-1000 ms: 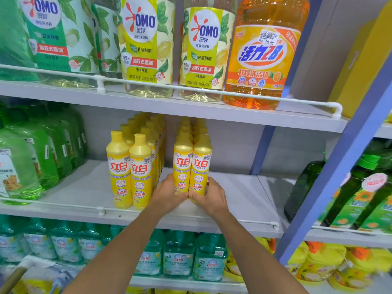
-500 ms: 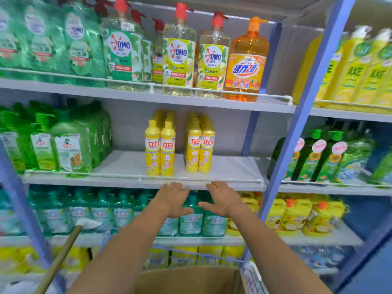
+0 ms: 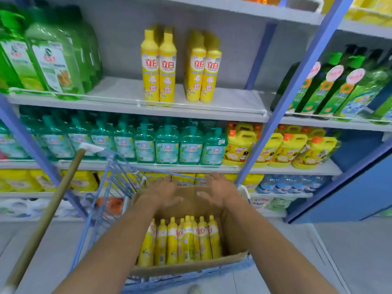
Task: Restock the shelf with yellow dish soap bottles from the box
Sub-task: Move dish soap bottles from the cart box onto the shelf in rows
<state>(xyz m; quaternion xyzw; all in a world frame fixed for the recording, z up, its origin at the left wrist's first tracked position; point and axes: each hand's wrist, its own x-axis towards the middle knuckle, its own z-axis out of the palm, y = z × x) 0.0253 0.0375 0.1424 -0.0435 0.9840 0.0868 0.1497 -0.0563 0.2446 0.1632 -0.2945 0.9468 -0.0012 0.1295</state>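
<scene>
Cardboard box [image 3: 191,266] underlies splayed left hand [image 3: 161,193], right hand [image 3: 220,190].

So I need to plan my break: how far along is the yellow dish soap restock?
Partly done. Two double rows of yellow bottles stand on the shelf. Nothing is in hand: the left hand and right hand hover open over the box. Left to do: the boxed bottles, upright inside, with bare shelf beside the rows.

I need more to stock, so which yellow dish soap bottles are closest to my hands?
The bottles standing in the cardboard box, just below your left hand and right hand; the two rows on the shelf stand higher and farther away.
</scene>
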